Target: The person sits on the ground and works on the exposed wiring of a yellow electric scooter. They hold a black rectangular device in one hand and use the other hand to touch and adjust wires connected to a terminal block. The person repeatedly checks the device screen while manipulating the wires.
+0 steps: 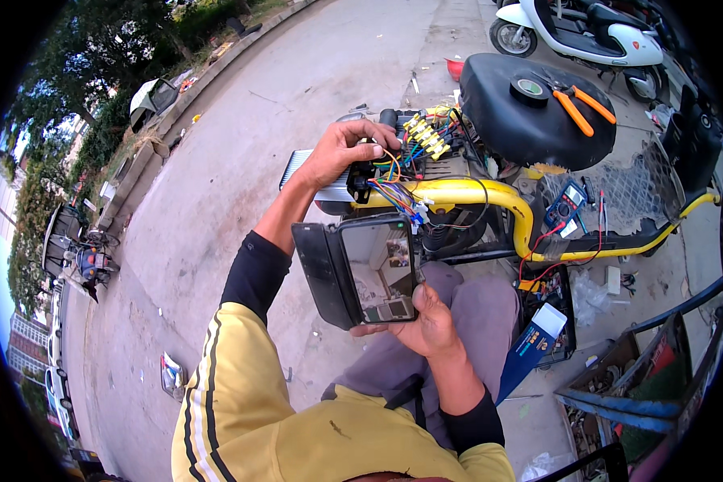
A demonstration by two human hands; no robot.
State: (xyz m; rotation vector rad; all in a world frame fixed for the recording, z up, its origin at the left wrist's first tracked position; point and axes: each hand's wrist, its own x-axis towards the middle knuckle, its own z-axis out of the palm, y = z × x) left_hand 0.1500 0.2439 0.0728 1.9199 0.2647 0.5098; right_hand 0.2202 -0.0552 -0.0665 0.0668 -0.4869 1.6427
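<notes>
Over the yellow-framed scooter [450,191], my left hand [339,154] reaches in among loose wires, its thumb and fingers closed on an orange wire [395,167]. Beside it lies a ribbed silver controller box [299,167], partly covered by that hand and wrist. Yellow terminal blocks [426,136] with several coloured wires sit just right of my fingers. My right hand [432,325] holds a smartphone [380,269] in a black flip case, above my lap. The case cover [325,277] hangs open to the left, and the screen is lit with a picture.
On the black seat [530,132] rest orange-handled pliers [584,110] and a roll of black tape [530,91]. A multimeter [566,202] with red leads lies on the footboard. At lower right stands a metal toolbox [627,402]; a white scooter [578,36] is parked at the back.
</notes>
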